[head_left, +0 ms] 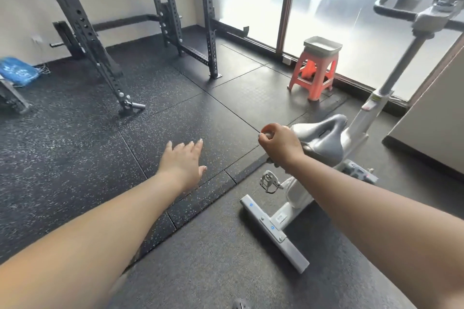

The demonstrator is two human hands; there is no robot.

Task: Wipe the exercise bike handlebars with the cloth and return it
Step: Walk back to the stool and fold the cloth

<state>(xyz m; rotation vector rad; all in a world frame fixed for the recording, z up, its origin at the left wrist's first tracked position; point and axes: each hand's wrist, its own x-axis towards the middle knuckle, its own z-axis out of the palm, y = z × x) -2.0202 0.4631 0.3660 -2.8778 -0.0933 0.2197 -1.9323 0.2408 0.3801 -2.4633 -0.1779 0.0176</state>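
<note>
An orange stool (312,74) carrying a grey tray (322,45) is seen beside the white exercise bike (351,138); its handlebars (391,11) stand unobstructed. Left hand (182,164) fingers are spread; right hand (280,144) fingers are curled, apparently empty. No cloth can be made out.

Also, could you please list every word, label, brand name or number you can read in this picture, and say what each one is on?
None can be read.
Blue cloth: pale markings, too blurred.
Exercise bike: a small label on its upright post, with green and red patches, too small.
Rear foot bar: two blue dots and a small plate beside them, no legible text.
Orange stool and grey tray: no text seen.
</note>
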